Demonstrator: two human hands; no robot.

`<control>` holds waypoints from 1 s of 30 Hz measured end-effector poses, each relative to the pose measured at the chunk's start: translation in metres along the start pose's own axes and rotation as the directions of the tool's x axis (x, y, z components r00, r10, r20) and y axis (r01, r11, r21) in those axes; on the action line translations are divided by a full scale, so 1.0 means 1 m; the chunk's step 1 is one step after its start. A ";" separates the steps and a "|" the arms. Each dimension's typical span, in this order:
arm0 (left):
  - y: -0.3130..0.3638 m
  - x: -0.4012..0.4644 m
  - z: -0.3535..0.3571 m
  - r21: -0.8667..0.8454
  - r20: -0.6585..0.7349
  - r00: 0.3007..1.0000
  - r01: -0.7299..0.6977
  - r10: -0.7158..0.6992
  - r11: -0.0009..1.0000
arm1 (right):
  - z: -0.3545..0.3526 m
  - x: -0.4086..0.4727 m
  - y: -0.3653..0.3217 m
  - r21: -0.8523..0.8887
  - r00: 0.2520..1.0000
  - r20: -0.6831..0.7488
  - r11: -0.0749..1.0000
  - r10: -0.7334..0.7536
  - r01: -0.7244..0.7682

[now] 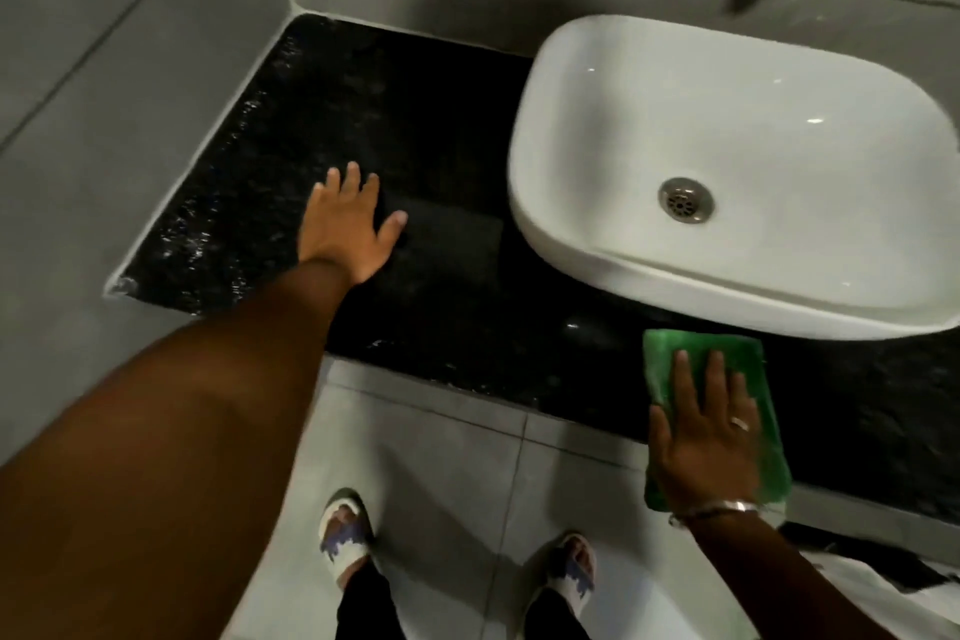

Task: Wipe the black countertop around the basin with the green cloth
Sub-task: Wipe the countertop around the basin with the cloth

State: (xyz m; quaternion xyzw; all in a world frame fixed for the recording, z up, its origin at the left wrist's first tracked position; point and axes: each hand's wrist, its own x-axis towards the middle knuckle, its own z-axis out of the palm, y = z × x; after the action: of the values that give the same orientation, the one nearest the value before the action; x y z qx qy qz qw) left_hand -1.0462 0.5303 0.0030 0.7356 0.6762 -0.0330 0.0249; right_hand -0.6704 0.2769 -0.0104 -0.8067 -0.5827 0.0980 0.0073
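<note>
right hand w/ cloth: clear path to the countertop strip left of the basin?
Probably yes. The right hand presses the green cloth flat on the black countertop in front of the basin; only the left hand rests on that strip.

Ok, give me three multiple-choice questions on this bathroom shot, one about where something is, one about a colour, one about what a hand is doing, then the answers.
1. Where does the green cloth lie?
A. Inside the basin
B. On the black countertop, at its front edge just in front of the basin
C. On the floor

2. What colour is the basin?
A. White
B. Black
C. Green

3. What is the left hand doing?
A. Gripping the cloth
B. Covering the drain
C. Resting open, fingers spread, on the countertop left of the basin

Answers:
1 B, the cloth is flat on the dark counter under the right hand.
2 A, the bowl is white around a metal drain.
3 C, the left hand is empty and spread out.
</note>
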 end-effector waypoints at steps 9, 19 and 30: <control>-0.131 0.048 0.028 -0.050 0.030 0.995 -0.092 0.094 0.994 | 0.021 0.009 -0.179 -0.017 0.999 0.022 1.000 0.024 -0.024; -0.126 0.045 0.030 -0.174 -0.006 0.998 -0.069 0.069 0.982 | 0.053 0.008 -0.373 0.035 0.952 0.054 0.953 -0.302 0.301; -0.125 0.044 0.031 -0.191 -0.009 0.998 -0.060 0.059 0.980 | 0.030 0.017 -0.267 -0.032 0.997 0.007 0.997 0.075 -0.075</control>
State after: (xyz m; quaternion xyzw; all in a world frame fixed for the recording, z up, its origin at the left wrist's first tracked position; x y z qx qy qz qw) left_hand -1.1674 0.5816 -0.0303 0.7497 0.6540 0.0341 0.0950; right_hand -0.9211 0.3754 -0.0084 -0.8276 -0.5535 0.0924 -0.0116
